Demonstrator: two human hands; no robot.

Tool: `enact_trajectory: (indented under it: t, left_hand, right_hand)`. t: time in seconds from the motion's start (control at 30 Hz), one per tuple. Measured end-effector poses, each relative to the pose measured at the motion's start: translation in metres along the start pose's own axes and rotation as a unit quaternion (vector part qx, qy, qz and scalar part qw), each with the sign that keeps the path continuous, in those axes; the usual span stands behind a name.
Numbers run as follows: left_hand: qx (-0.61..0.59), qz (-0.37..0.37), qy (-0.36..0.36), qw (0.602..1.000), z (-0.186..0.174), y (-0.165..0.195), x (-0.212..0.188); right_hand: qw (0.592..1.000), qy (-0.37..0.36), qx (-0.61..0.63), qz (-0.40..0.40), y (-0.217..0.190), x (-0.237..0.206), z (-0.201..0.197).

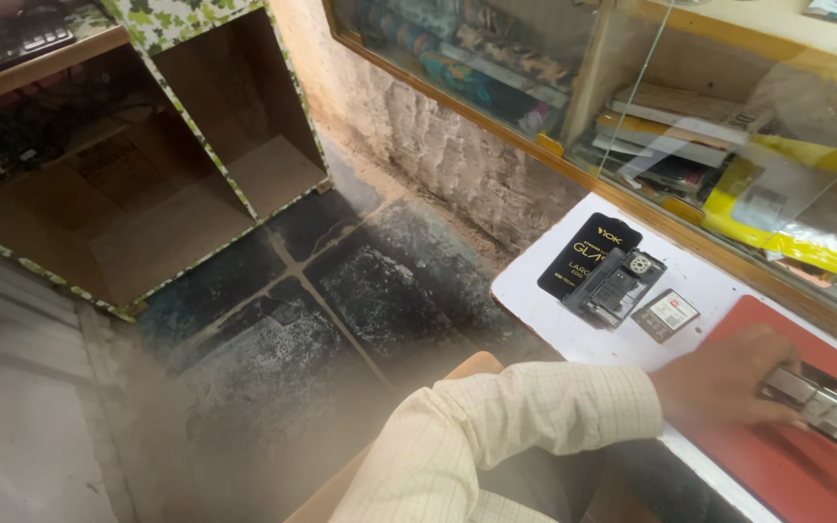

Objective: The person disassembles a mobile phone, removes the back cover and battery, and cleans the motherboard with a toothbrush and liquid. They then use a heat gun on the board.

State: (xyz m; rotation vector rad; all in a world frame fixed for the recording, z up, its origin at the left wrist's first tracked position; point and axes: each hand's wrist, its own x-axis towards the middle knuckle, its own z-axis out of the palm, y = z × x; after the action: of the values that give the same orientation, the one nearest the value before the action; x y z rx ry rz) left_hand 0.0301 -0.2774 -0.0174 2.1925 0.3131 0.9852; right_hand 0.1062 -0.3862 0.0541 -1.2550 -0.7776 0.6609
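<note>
Silver metal tool, blurred, under hand on red mat.

A flat metal tool with a silver body and dark parts lies on the red mat at the right edge of the view. It lies slanted, and its left end is partly covered.

Black packet, small battery

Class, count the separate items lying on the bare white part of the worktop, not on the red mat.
3: a black packet at the far end, an opened phone body beside it, and a small flat battery nearest the red mat.
</note>
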Motion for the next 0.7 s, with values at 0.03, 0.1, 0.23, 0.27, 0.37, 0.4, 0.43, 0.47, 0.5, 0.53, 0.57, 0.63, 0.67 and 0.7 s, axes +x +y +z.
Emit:
enact_trajectory:
  t: [0.03, 0.1, 0.23, 0.27, 0.37, 0.4, 0.43, 0.47, 0.5, 0.53, 0.57, 0.63, 0.67, 0.7]
  left_hand:
    - [0.019, 0.011, 0.023, 0.999, 0.006, 0.001, -0.002]
    - [0.055, 0.024, 0.061, 0.996, 0.018, 0.007, -0.006]
    - [0.092, 0.115, 0.107, 0.983, 0.029, 0.02, -0.005]
    - [0.107, 0.138, 0.113, 0.978, 0.029, 0.023, -0.003]
    - [0.19, 0.261, 0.084, 0.943, 0.021, 0.025, -0.005]
    - [0.221, 0.345, 0.062, 0.91, 0.013, 0.02, -0.002]
    - [0.242, 0.427, 0.041, 0.87, 0.013, 0.019, -0.001]
    - [0.297, 0.357, 0.064, 0.884, 0.012, 0.018, -0.002]
    - [0.346, 0.283, 0.084, 0.891, 0.015, 0.02, -0.003]
    - [0.181, 0.218, 0.069, 0.957, 0.015, 0.017, -0.01]
    - [0.133, 0.253, 0.112, 0.952, 0.014, 0.015, -0.011]
    - [0.124, 0.216, 0.03, 0.968, 0.018, 0.012, -0.012]
    - [0.129, 0.226, 0.014, 0.966, 0.017, 0.011, -0.011]
    - [0.125, 0.216, 0.003, 0.969, 0.019, 0.011, -0.009]
  right_hand:
    - [1.0, -0.004, 0.018, 0.003, 0.001, -0.006, -0.006]
    - [0.999, -0.005, 0.046, 0.011, 0.003, -0.018, -0.015]
    - [0.996, -0.007, 0.092, 0.017, 0.0, -0.028, -0.015]
    - [0.995, -0.008, 0.1, 0.021, -0.002, -0.029, -0.013]
    - [0.991, 0.005, 0.127, 0.031, -0.006, -0.033, -0.018]
    - [0.99, 0.012, 0.135, 0.037, -0.005, -0.034, -0.023]
    - [0.989, 0.022, 0.142, 0.045, -0.003, -0.036, -0.031]
    - [0.986, 0.028, 0.155, 0.061, 0.003, -0.038, -0.038]
    - [0.982, 0.031, 0.17, 0.079, 0.01, -0.035, -0.046]
    - [0.977, 0.041, 0.183, 0.098, 0.021, -0.036, -0.055]
    - [0.971, 0.053, 0.191, 0.135, 0.029, -0.03, -0.062]
    - [0.965, 0.074, 0.216, 0.132, 0.051, -0.022, -0.076]
    - [0.96, 0.095, 0.218, 0.148, 0.06, -0.017, -0.081]
    - [0.96, 0.083, 0.227, 0.142, 0.067, -0.013, -0.087]
